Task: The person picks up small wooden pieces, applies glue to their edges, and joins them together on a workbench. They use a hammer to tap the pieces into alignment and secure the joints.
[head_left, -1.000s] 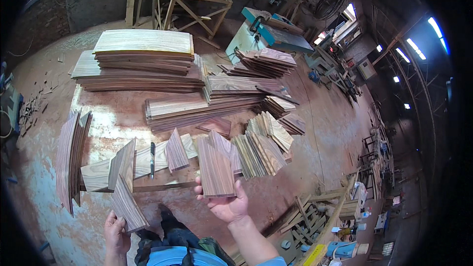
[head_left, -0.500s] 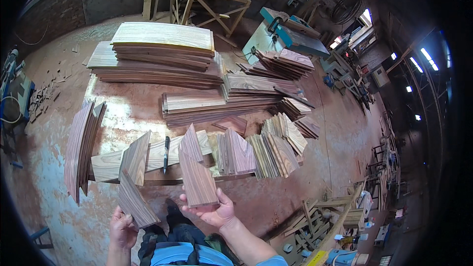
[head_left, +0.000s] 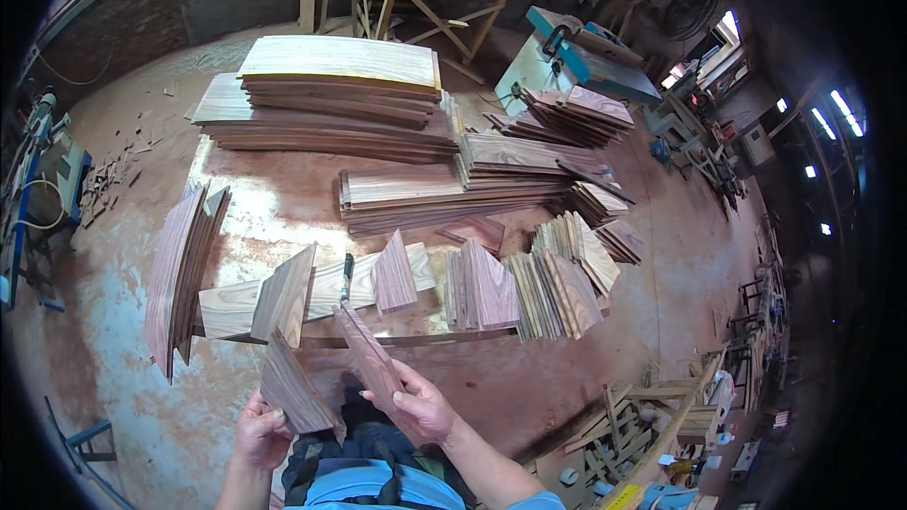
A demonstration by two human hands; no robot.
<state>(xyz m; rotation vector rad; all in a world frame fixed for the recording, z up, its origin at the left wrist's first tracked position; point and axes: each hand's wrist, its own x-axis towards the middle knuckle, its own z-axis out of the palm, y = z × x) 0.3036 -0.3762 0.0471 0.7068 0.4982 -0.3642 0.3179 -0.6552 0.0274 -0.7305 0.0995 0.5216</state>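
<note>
Right hand (head_left: 422,408) lowered, grasping dark grained wood slat (head_left: 370,357), left hand (head_left: 263,432) gripping another slat (head_left: 296,396)

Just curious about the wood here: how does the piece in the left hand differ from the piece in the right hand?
The left hand grips its dark wood piece at the lower edge; the right hand cradles its reddish wood piece from beneath. The dark piece looks broader, the reddish one narrower and more edge-on. Both are thin, flat, striped-grain boards.

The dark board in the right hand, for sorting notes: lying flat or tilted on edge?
Tilted: the dark board slants up from the right hand.
</note>
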